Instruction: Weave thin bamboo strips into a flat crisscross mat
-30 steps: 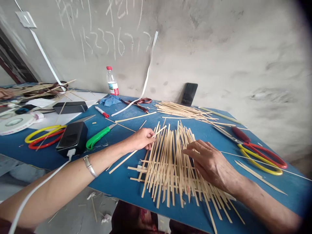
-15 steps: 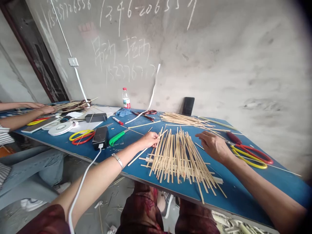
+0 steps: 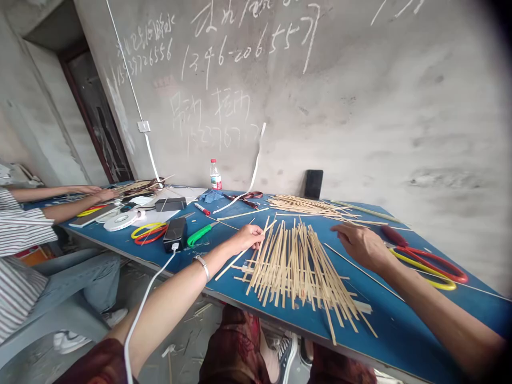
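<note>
On the blue table in front of me lies a loose mat of thin bamboo strips (image 3: 294, 266), the upright strips fanning out over several crosswise ones. At the mat's upper left edge my left hand (image 3: 251, 237) is closed, its thumb and fingers pinching a bamboo strip (image 3: 270, 226). My right hand (image 3: 360, 244) hovers right of the mat, palm down, fingers loosely bent and apart from the strips; I see nothing in it. A single thin strip (image 3: 364, 272) lies on the table beneath it.
Beyond the mat lies a pile of bamboo strips (image 3: 310, 206), with a black phone (image 3: 313, 184) against the wall. Red-and-yellow-handled scissors (image 3: 434, 266) rest at right. Leftward are a green-handled knife (image 3: 200, 234), a black box with a cable (image 3: 175, 234) and a bottle (image 3: 215, 175). A co-worker's hands (image 3: 100, 193) work farther left.
The view has tilted up and turned left, so everything sits lower and further right. My left hand keeps its pinch at the mat's edge. My right hand stays beside the mat.
</note>
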A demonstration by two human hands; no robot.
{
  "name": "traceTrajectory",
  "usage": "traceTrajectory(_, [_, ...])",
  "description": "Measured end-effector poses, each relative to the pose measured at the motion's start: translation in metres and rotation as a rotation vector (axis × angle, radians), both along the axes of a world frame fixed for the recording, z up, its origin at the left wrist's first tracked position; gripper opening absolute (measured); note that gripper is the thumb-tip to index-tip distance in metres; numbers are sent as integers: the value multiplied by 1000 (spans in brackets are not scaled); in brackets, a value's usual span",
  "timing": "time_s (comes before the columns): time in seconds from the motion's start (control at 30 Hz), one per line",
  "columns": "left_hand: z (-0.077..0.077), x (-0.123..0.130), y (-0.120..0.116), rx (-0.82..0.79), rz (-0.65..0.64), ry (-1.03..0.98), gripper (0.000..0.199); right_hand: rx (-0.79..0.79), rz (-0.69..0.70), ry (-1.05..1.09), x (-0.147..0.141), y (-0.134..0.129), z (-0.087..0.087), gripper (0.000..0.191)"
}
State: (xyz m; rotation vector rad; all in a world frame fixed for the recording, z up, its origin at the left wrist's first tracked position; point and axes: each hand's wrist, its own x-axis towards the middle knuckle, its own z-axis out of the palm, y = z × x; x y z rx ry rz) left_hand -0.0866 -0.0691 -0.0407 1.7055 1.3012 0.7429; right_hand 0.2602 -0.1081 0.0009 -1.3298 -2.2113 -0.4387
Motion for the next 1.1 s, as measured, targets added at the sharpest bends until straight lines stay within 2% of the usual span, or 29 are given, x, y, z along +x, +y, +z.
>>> traceTrajectory(0.4, [3,-2,-2,-8,21,7,33,-101,-29,-6,-4,1,-4,35])
traceTrajectory(0.6, [6,-2,-6,21,12,-8,28,-195,-22,-34,-12,-7,-1,34])
traceTrajectory(0.8, [11,1,-10,73,16,-70,18,-283,50,-39,-24,-18,3,29])
traceTrajectory(0.97, [15,4,-13,100,29,-108,19,-275,42,-19,-23,-19,6,26])
traceTrajectory(1.1, [16,3,-14,103,25,-110,16,-285,113,-5,-20,-20,9,21])
